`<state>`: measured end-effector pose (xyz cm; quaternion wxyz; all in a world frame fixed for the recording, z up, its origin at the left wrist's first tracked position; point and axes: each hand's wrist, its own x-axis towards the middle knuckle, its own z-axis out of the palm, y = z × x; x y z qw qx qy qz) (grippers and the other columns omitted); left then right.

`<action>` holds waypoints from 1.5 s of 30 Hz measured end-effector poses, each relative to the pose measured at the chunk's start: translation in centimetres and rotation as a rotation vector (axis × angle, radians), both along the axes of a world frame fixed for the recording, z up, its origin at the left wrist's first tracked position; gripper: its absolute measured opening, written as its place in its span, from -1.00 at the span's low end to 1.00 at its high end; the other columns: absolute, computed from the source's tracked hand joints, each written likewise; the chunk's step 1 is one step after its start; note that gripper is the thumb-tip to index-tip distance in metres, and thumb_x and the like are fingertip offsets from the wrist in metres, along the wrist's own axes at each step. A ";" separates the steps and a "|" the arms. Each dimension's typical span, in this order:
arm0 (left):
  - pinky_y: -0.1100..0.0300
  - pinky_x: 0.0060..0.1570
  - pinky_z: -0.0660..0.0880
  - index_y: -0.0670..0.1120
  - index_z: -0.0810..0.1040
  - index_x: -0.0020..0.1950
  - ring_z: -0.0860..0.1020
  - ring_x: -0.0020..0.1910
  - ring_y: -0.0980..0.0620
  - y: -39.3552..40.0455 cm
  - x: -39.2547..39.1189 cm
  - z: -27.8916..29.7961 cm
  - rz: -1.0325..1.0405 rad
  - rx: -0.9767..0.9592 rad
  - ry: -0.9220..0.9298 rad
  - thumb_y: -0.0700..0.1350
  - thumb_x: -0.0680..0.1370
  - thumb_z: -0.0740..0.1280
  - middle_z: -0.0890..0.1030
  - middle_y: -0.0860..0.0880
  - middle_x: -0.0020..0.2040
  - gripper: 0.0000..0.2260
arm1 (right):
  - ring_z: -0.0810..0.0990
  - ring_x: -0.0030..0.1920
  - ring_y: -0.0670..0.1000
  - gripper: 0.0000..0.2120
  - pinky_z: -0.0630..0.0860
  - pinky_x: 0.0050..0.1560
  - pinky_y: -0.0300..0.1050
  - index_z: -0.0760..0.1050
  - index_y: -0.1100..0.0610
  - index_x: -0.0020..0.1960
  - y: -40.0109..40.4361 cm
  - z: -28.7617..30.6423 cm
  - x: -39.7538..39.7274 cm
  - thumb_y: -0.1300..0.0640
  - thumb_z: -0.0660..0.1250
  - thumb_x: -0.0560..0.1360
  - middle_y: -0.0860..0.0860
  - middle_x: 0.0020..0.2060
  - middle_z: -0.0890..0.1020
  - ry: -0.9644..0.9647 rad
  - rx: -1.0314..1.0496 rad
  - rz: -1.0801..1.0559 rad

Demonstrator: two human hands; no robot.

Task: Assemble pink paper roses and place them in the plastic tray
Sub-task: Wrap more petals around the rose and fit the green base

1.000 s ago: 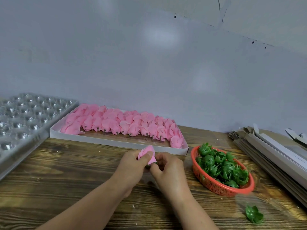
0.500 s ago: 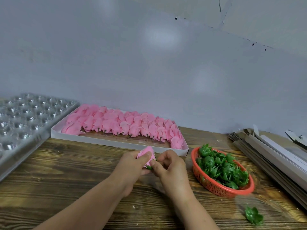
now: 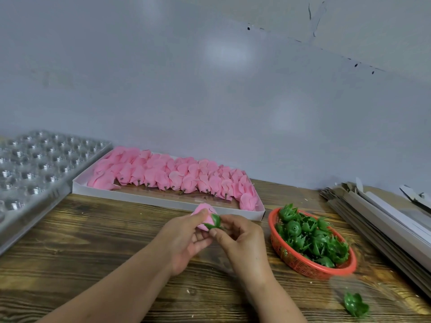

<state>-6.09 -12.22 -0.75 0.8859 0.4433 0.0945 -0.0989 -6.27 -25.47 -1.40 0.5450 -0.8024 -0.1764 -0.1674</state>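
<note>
while the green calyx [image 3: 215, 222] seats on the pink rose [image 3: 203, 216], i'd push it straight on, no twisting, so the petals don't crush. left hand [image 3: 186, 238] has thumb and fingers curled round the bloom; right hand [image 3: 240, 238] pinches the calyx at 3 o'clock of it. both hover over the table [image 3: 93, 241], plastic tray [image 3: 35, 173] waiting at 10 o'clock.

Both forearms enter from about six o'clock, bare to the frame's edge with no sleeve showing. The left hand [image 3: 186, 238] and right hand [image 3: 242, 241] wear no gloves, rings or watch; fingernails are short, unpainted.
</note>
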 end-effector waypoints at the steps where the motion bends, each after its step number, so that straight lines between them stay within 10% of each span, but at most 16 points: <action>1: 0.11 -0.21 0.63 -0.31 0.56 0.10 0.65 -0.22 -0.05 -0.1 0.0 -0.1 -0.011 0.012 -0.006 -0.21 0.58 0.30 0.68 -0.23 -0.14 -0.82 | 0.65 -0.18 -0.14 -0.64 0.56 -0.11 -0.28 0.59 -0.14 -0.18 0.0 -0.1 0.0 0.34 0.47 0.36 -0.15 -0.23 0.69 -0.018 -0.027 -0.005; 9: 0.16 -0.37 0.60 -0.30 0.57 0.04 0.59 -0.33 -0.02 0.1 0.2 0.1 0.021 0.033 0.031 -0.22 0.57 0.32 0.66 -0.18 -0.29 -0.85 | 0.64 -0.13 -0.06 -0.79 0.56 -0.07 -0.06 0.65 0.06 0.01 0.2 -0.4 0.1 0.20 0.46 0.38 -0.07 -0.17 0.69 -0.203 -0.252 -0.107; 16: 0.19 -0.42 0.59 -0.26 0.61 -0.04 0.59 -0.32 -0.02 0.4 0.1 0.1 0.024 0.015 0.070 -0.21 0.58 0.31 0.65 -0.15 -0.32 -0.86 | 0.64 -0.24 0.05 -0.79 0.53 -0.45 -0.19 0.61 0.18 0.00 1.3 0.1 -0.7 0.15 0.33 0.40 0.03 -0.12 0.64 -0.636 -0.574 -0.206; 28: 0.19 -0.37 0.55 -0.16 0.61 0.10 0.62 -0.37 0.08 0.4 -0.1 0.1 -0.060 0.157 0.015 -0.09 0.57 0.33 0.67 -0.05 -0.28 -0.81 | 0.57 -0.36 0.05 -0.85 0.44 -0.51 -0.17 0.57 0.20 -0.18 1.5 0.2 -1.1 0.23 0.49 0.29 0.03 -0.28 0.59 -0.618 -0.626 -0.231; 37: 0.01 0.07 0.53 -0.04 0.63 0.17 0.62 0.06 -0.01 -0.9 -1.3 -0.3 -0.349 0.157 -0.183 0.38 0.16 0.49 0.67 -0.08 0.10 -0.27 | 0.48 -0.45 -0.19 -0.74 0.43 -0.40 -0.34 0.57 0.01 -0.32 0.3 2.4 -1.1 0.36 0.47 0.35 -0.10 -0.50 0.58 -0.039 0.196 -0.167; 42: 0.19 -0.23 0.50 -0.10 0.68 -0.11 0.40 -0.43 0.12 -1.5 -0.8 -0.6 -0.310 -0.124 -0.221 0.09 0.19 0.59 0.42 0.01 -0.44 -0.61 | 0.53 -0.55 -0.04 -0.96 0.48 -0.52 -0.25 0.59 0.28 -0.24 1.4 2.3 -1.4 0.33 0.40 0.39 0.15 -0.50 0.59 0.395 0.606 0.116; 45: 0.36 -0.46 0.34 -0.10 0.73 -0.08 0.29 -0.53 0.19 -0.9 -0.7 -0.5 -0.250 -0.175 -0.211 -0.06 0.24 0.50 0.43 0.02 -0.42 -0.72 | 0.53 -0.58 -0.02 -0.91 0.51 -0.54 -0.26 0.60 0.27 -0.27 1.8 2.1 -1.3 0.24 0.42 0.32 0.18 -0.53 0.56 0.551 0.728 0.240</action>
